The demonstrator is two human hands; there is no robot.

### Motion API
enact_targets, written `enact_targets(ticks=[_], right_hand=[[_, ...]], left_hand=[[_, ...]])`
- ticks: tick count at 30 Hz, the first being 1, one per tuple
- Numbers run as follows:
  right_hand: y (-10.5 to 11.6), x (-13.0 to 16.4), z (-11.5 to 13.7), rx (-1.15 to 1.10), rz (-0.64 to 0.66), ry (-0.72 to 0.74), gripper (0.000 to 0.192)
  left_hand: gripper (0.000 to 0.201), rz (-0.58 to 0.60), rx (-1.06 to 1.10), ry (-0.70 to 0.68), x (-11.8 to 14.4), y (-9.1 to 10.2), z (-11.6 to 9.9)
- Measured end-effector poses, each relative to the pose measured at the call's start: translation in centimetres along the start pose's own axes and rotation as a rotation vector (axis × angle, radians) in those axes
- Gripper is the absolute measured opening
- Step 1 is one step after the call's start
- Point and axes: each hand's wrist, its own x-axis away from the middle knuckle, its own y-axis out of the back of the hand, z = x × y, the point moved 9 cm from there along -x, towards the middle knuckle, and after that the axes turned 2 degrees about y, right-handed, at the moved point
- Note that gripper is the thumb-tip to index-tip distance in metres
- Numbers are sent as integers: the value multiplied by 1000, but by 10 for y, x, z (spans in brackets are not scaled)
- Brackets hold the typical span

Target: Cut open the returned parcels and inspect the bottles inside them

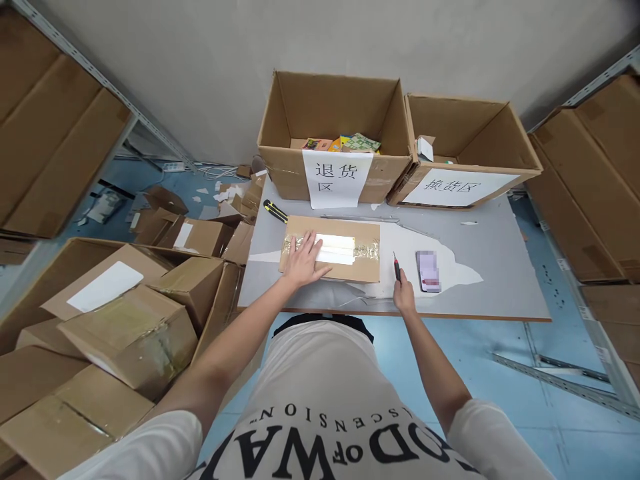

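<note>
A taped cardboard box (pixel 367 270) with a white label lies flat on the grey table. My left hand (pixel 301 261) rests on its left part, fingers spread, pressing on the top. To the right of the box, my right hand (pixel 404 293) is closed around a slim pointed tool (pixel 397 268) with a red and black handle and a thin metal tip; its exact kind is unclear. The tip points away from me, apart from the box. A phone (pixel 429 271) lies just right of that hand. Behind the box's left corner is a yellow and black box cutter (pixel 275 211).
Two open cartons with Chinese signs, a larger one (pixel 285 173) and a smaller one (pixel 520 157), stand along the table's back. At left, a big carton (pixel 227 293) is piled with parcels. Cardboard scraps (pixel 230 200) litter the floor; shelves (pixel 580 193) flank both sides.
</note>
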Motion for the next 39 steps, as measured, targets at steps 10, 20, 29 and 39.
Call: enact_targets(ticks=[10,20,29,39], right_hand=[[-49,-17,-16,617,-55,-126,55],[-55,-9,-6,714,-4,-62,58],[8,-32,160,520,-261,546,66],[-79,-34,224,976,291,798,79]], left_hand=[[58,-3,-79,-70,33,-5,-19],[72,35,-74,-69,46,-9,-21],[84,65,-26,-60,45,-13,-20],[99,129,-29,-58,42,-17,-20]])
